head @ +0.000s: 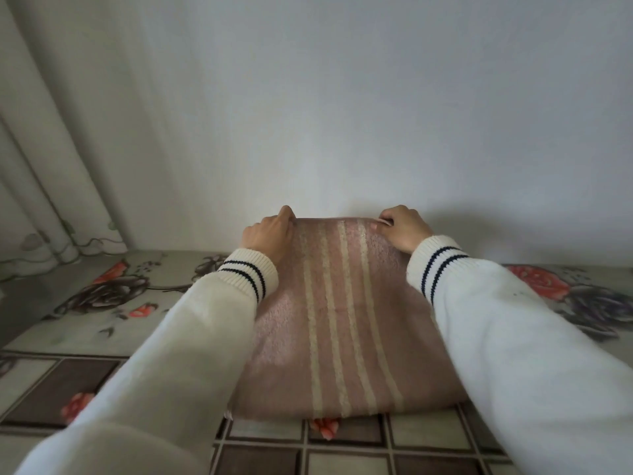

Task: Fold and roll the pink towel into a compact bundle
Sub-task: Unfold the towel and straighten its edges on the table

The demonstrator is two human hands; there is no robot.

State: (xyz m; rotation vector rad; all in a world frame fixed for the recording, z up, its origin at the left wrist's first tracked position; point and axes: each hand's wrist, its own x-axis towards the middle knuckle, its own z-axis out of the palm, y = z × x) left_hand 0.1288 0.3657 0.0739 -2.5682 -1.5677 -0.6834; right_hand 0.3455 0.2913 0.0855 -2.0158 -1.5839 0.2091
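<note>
While the pink striped terry towel (342,317) lies folded flat, left hand (269,236) and right hand (404,228) pinch its twelve-o'clock corners; rolling toward six o'clock looks next, kept tight and even.

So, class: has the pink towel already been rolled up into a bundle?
No, the pink towel lies flat on the table, with the left hand and right hand gripping its far corners.
</note>
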